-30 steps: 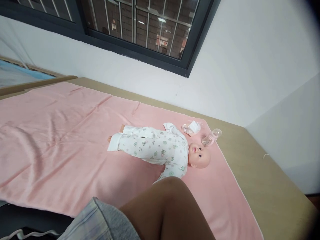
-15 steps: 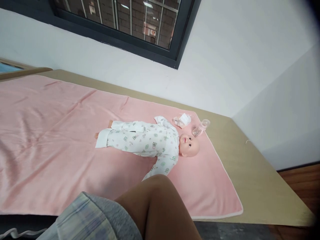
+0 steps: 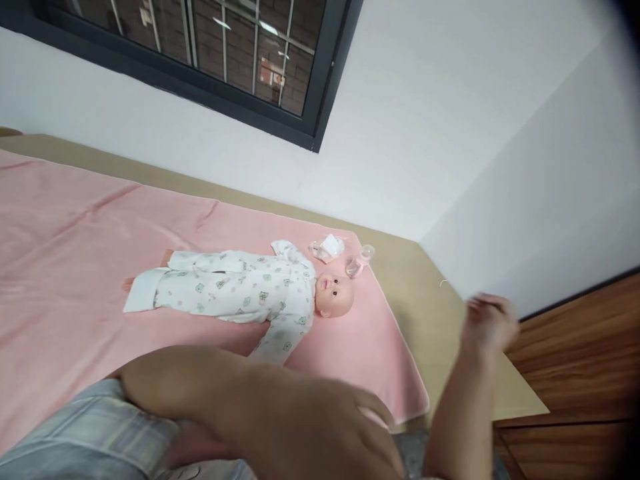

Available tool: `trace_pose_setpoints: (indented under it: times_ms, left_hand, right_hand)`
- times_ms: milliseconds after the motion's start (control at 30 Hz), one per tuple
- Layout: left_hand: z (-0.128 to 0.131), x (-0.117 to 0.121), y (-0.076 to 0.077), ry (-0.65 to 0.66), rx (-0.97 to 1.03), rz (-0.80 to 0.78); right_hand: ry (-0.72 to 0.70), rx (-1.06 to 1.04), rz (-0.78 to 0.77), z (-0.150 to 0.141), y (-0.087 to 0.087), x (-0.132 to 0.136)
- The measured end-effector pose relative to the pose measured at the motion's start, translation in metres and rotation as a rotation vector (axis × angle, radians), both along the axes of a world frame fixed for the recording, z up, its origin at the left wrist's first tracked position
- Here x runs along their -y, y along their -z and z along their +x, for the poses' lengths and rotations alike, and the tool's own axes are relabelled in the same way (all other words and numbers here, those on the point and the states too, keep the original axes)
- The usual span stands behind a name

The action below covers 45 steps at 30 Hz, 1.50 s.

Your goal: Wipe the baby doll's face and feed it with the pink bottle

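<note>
The doll (image 3: 240,287) lies face up on the pink cloth (image 3: 370,360), its head towards the cloth's right edge and its feet pointing left; it wears white clothes with a small print, and its near sleeve is partly hidden behind the person's left arm. The left hand (image 3: 320,427) is nearest the cloth's near right corner, back of the hand showing, blurred; whether it grasps anything or is released cannot be told. The right hand (image 3: 487,323) is raised in front of the table (image 3: 440,320), towards its right edge; its fingers look curled, but blur hides whether they are clenched on something. The baby bottle (image 3: 360,261) lies near the cloth's far right corner, across its right edge, just beside the doll's head; the clear packet (image 3: 327,248), with something white in it, rests near that corner too, left of the bottle.
</note>
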<state>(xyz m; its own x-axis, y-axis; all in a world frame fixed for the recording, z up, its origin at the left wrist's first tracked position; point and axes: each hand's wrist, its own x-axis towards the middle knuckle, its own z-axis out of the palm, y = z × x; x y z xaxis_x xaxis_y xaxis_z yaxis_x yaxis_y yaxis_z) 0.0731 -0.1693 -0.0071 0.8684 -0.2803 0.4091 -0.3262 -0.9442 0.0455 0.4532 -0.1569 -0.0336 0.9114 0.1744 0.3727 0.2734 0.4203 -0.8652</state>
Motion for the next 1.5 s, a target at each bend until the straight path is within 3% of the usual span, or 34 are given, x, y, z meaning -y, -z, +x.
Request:
trace_pose_setpoints:
  times_ms: [33,67,133,233,367,633,800,933,1133,1300,1500]
  left_hand:
    - [0.004,-0.017,-0.002,0.081,0.007,0.036]
    - [0.006,-0.033,-0.003,0.083,0.021,0.08]
    - [0.007,-0.062,-0.004,-0.073,0.035,0.112]
    - [0.0,-0.095,-0.002,-0.325,0.02,0.129]
    - [-0.013,-0.13,-0.001,-0.491,0.065,0.101]
    - [-0.027,-0.172,0.007,-0.626,0.007,0.049]
    - [-0.031,-0.183,0.012,-0.671,-0.042,0.038]
    - [-0.037,-0.191,0.01,-0.634,-0.044,-0.053]
    - [-0.045,-0.205,0.013,-0.636,0.034,-0.131]
    - [-0.036,-0.215,0.023,-0.737,0.132,-0.031]
    - [-0.015,-0.222,0.034,-0.941,0.231,0.135]
  right_hand:
    - [-0.106,0.06,-0.042,-0.001,0.003,-0.017]
    - [-0.247,0.14,-0.113,-0.005,0.007,-0.037]
    - [-0.359,0.253,-0.327,-0.017,0.019,-0.082]
    - [-0.403,0.37,-0.662,-0.035,0.041,-0.143]
    - [-0.352,0.398,-0.78,-0.052,0.064,-0.188]
    - [-0.287,0.356,-0.862,-0.064,0.073,-0.211]
    - [-0.309,0.416,-1.029,-0.054,0.068,-0.205]
    - [-0.268,0.45,-1.099,-0.047,0.064,-0.198]
    - [-0.215,0.431,-1.047,-0.04,0.065,-0.196]
    - [-0.205,0.468,-0.785,-0.047,0.052,-0.192]
    - [-0.556,0.548,-0.38,-0.1,0.02,-0.177]
